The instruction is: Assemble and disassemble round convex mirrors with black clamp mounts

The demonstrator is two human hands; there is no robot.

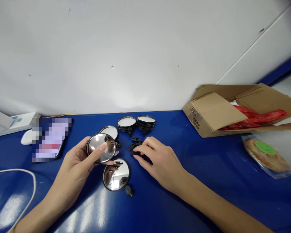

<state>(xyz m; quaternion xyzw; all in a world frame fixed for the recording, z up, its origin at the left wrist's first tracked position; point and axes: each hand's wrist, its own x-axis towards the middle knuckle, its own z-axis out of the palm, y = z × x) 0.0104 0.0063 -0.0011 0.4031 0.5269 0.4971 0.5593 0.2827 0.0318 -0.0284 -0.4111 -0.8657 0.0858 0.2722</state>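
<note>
My left hand (83, 158) holds a small round mirror (101, 148) by its rim, thumb across its face, just above the blue table (208, 168). My right hand (157, 160) rests on the table with its fingertips pinched on a small black mount piece (135, 152). More small black parts (135, 140) lie just beyond it. Another round mirror (116, 174) lies flat below the held one, with a black knob (129, 191) beside it. A third mirror (109, 131) lies behind the held one.
Two stacks of round mirrors (135, 123) stand near the wall. An open cardboard box (232, 110) with red plastic inside sits at the right, a bagged disc (266, 157) in front of it. A phone (50, 139), a white mouse (26, 137) and a white cable (26, 191) lie left.
</note>
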